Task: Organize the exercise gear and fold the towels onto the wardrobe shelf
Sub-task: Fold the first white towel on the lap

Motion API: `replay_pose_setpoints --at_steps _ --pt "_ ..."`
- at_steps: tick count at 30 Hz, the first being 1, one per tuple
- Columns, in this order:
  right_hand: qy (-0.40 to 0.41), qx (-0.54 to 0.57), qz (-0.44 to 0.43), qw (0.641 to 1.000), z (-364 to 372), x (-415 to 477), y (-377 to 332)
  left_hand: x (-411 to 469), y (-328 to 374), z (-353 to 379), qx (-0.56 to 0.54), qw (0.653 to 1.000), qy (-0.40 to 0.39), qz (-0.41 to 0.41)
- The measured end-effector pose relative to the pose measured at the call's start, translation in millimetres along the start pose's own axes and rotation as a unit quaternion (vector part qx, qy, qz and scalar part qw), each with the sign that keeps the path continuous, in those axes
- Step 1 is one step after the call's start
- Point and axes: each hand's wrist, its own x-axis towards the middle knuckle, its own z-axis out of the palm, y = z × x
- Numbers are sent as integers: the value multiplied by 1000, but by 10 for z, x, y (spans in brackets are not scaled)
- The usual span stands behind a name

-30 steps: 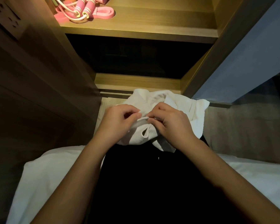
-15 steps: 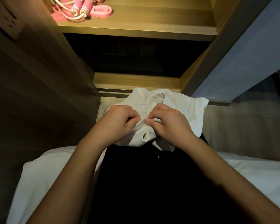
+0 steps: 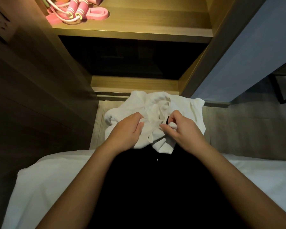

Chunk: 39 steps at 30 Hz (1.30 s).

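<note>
While gripping towel (image 3: 155,103), hands (image 3: 127,129) (image 3: 183,131) now wider apart; bunch seemingly loosened.

Warm light fills the upper shelf (image 3: 147,22) of the wooden wardrobe (image 3: 135,83), above a dark compartment (image 3: 132,58). Left of the wardrobe is a wall socket (image 3: 0,25), right a blue-grey wall (image 3: 254,47), in front a white bed (image 3: 48,179).

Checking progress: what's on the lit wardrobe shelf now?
A pink skipping rope with white cord lies on a pink band at the left end of the shelf. The rope covers part of the band; whatever lies behind is cut off.
</note>
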Motion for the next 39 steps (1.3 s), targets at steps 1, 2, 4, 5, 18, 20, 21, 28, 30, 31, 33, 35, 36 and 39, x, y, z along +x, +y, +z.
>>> replay_pose_setpoints --at_steps 1,2,4,5,18,20,21,28,30,31,33,35,36,39 --pt "-20 8 -11 1000 -10 -30 41 15 -17 15 -5 1000 2 -1" --pt "-42 12 -24 999 -23 -52 73 24 -38 22 -11 1000 0 -3" --pt "-81 2 -53 995 -67 -98 116 30 -75 31 -18 1000 -1 -4" --pt "-94 -7 -66 993 -93 -120 129 27 -89 35 -20 1000 1 -1" --pt "-161 62 -47 984 -346 -197 166 33 -176 80 -40 999 19 9" --pt "-173 72 -44 981 -363 -174 175 43 -175 83 -43 999 19 11" --pt "-160 74 -46 983 -363 -157 176 46 -179 86 -45 999 19 11" --pt "-58 148 -9 987 -387 -105 99 31 -157 91 -66 997 31 3" --pt "-24 151 -2 988 -485 -48 68 46 -129 9 -99 994 53 0" --pt "5 151 1 989 -563 4 50 75 -119 -83 -114 990 78 1" --pt "79 138 3 987 -772 174 4 196 -119 -358 -135 980 148 0" --pt "134 115 -4 984 -1023 424 -59 391 -122 -716 -140 967 212 8" --pt "150 105 -10 983 -1154 563 -88 501 -114 -913 -139 961 238 14" --pt "193 78 -2 978 -1573 980 -120 812 -86 -1551 -143 936 323 4"
